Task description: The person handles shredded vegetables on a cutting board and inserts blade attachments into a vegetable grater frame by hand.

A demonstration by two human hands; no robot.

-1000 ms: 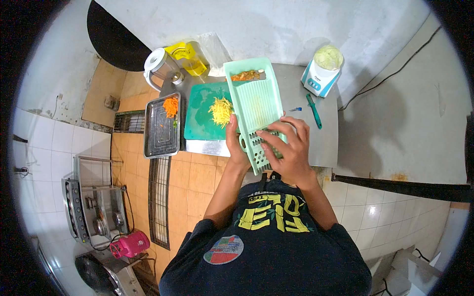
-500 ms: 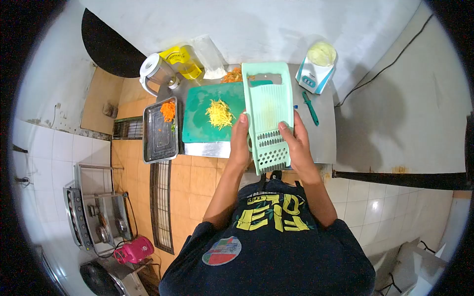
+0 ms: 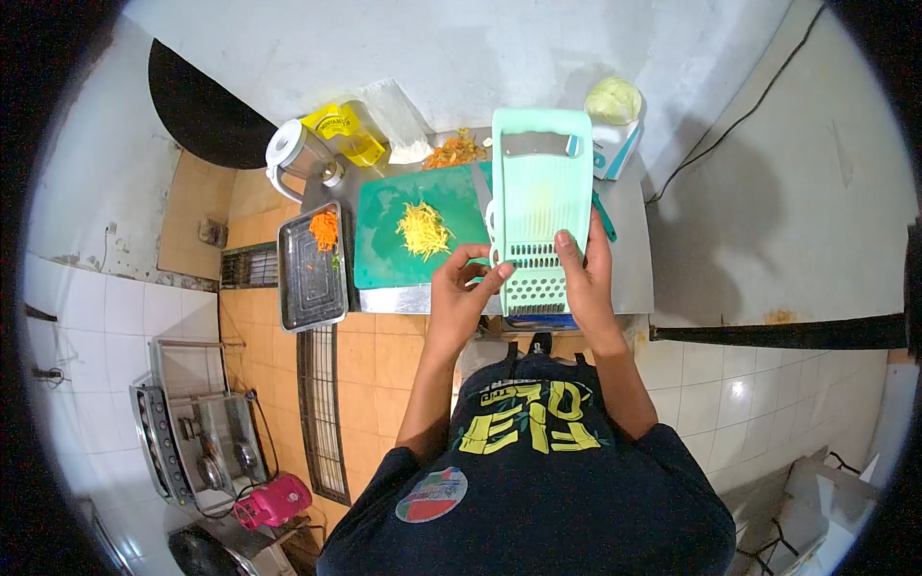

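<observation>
A light green grater [image 3: 543,197] is held up over the worktop, its handle end away from me. My right hand [image 3: 588,278] grips its right edge, thumb on the front near the coarse holes. At the lower left edge, my left hand [image 3: 466,293] has curled fingers, with thumb and forefinger pinching the grater's side. Behind it lies a green cutting board [image 3: 384,206] with a heap of thin yellow shreds [image 3: 424,230]. The grater hides the board's right side.
Left of the board is a metal tray [image 3: 312,283] with orange shreds [image 3: 325,230]. Behind stand a blender jug [image 3: 305,158], a yellow pouch [image 3: 351,134] and a pile of peelings [image 3: 455,151]. At right, a cabbage [image 3: 613,101] sits on a kitchen scale [image 3: 619,149], near a green-handled tool [image 3: 603,216].
The grater has shifted right and now covers part of the green-handled tool and scale. My left hand has moved from a flat grip on its edge to a pinch lower down.
</observation>
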